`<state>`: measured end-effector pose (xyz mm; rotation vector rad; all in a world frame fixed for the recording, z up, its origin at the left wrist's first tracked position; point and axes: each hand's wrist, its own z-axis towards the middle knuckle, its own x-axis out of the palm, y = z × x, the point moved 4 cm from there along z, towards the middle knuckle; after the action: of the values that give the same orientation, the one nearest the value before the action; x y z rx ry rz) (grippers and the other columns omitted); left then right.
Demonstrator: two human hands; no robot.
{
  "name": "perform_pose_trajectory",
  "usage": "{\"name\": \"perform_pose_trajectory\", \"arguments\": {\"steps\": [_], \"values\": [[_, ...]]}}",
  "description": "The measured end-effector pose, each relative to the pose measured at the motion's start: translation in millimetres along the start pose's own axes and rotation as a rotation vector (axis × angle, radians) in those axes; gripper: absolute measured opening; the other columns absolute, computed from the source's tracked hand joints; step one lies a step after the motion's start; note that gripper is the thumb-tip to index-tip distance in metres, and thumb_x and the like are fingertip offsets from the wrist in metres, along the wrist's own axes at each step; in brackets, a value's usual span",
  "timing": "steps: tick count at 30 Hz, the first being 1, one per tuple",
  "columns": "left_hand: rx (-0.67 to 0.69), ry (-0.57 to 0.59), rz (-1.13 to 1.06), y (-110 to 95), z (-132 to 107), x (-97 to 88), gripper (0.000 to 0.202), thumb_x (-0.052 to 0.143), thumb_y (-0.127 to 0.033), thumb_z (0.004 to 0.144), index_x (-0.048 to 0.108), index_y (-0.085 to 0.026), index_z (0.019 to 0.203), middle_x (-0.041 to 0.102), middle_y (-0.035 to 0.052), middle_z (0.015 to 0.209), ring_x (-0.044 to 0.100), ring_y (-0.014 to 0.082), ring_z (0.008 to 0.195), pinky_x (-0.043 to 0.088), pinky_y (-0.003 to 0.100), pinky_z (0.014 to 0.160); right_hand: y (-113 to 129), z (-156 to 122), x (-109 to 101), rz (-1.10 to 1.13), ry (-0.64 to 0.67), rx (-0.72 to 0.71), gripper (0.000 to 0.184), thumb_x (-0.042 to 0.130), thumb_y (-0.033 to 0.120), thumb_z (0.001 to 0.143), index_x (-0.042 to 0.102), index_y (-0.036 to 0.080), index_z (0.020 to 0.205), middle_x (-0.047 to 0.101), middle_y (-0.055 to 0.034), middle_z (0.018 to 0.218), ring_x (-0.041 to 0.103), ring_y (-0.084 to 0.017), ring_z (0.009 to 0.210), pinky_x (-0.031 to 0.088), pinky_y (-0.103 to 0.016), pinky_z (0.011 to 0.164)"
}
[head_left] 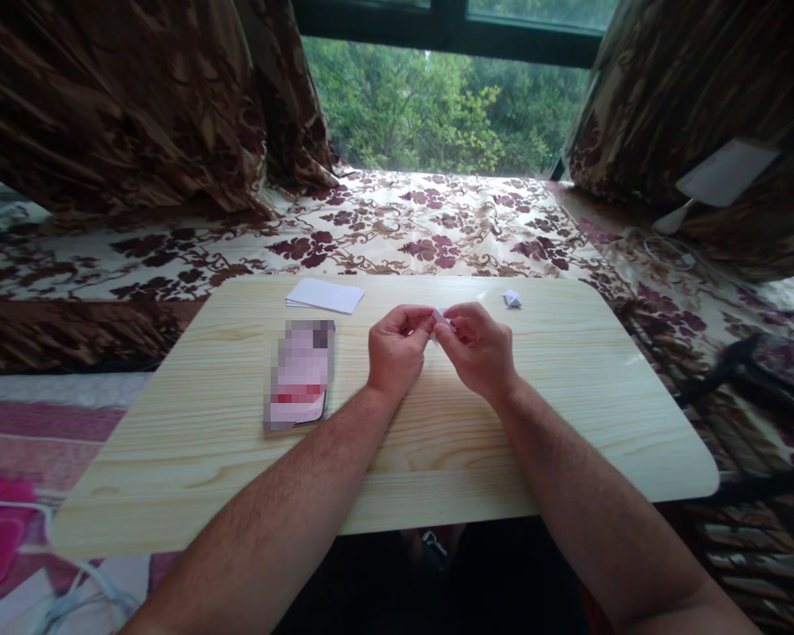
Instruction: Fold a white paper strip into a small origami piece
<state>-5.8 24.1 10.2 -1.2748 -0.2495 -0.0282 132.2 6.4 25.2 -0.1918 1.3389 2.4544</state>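
Observation:
Between the fingertips of both hands is a small piece of folded white paper (pixel 438 315), mostly covered by the fingers. My left hand (pixel 399 346) pinches its left side, thumb and fingers together. On the other side my right hand (pixel 480 347) grips it the same way, its thumb on the near face. Both hands are over the middle of the wooden table (pixel 450 441). Beyond my left hand lies a short stack of white paper sheets (pixel 325 295). A small folded paper piece (pixel 512 300) sits by itself to the right of my right hand.
A phone-like object (pixel 299 375), blurred out by pixels, lies left of my left forearm. Behind the table stretches a ledge with floral cloth (pixel 430 220) under a window. A white lamp (pixel 728 172) stands at the right, and a dark chair-like frame (pixel 754 388) is beside the table.

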Motion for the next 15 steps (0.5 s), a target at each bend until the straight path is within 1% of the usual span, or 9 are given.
{"name": "perform_pose_trajectory", "arguments": {"steps": [3, 6, 11, 15], "values": [[0.031, 0.000, 0.020, -4, 0, 0.9, 0.017, 0.079, -0.030, 0.074, 0.074, -0.017, 0.085, 0.075, 0.0039, 0.082, 0.069, 0.0157, 0.078, 0.056, 0.027, 0.076, -3, 0, 2, 0.025, 0.033, 0.026, 0.017, 0.065, 0.039, 0.090, 0.063, 0.024, 0.098, 0.072, -0.0003, 0.081, 0.068, -0.013, 0.066, 0.056, -0.024, 0.059], [0.060, -0.006, 0.059, -8, -1, 1.2, 0.017, 0.079, -0.032, 0.074, 0.075, -0.018, 0.084, 0.075, 0.0037, 0.082, 0.069, 0.0162, 0.078, 0.056, 0.028, 0.077, -4, 1, 2, 0.026, 0.040, 0.042, 0.016, 0.064, 0.039, 0.091, 0.064, 0.025, 0.098, 0.073, -0.0001, 0.083, 0.069, -0.013, 0.068, 0.056, -0.024, 0.059], [0.116, -0.020, 0.180, -11, -4, -0.5, 0.015, 0.076, -0.032, 0.079, 0.076, -0.019, 0.085, 0.076, 0.0037, 0.086, 0.070, 0.0166, 0.080, 0.056, 0.027, 0.077, 2, 4, -2, -0.005, 0.025, 0.003, 0.011, 0.063, 0.034, 0.091, 0.068, 0.024, 0.093, 0.072, -0.0003, 0.085, 0.069, -0.013, 0.072, 0.057, -0.022, 0.059], [0.201, -0.020, 0.269, -9, -5, -1.5, 0.013, 0.073, -0.031, 0.082, 0.077, -0.020, 0.088, 0.076, 0.0023, 0.086, 0.070, 0.0158, 0.080, 0.057, 0.027, 0.077, 7, 5, -5, -0.047, -0.002, -0.030, 0.009, 0.064, 0.030, 0.090, 0.070, 0.023, 0.091, 0.068, -0.0040, 0.097, 0.068, -0.015, 0.083, 0.057, -0.021, 0.054]]}}
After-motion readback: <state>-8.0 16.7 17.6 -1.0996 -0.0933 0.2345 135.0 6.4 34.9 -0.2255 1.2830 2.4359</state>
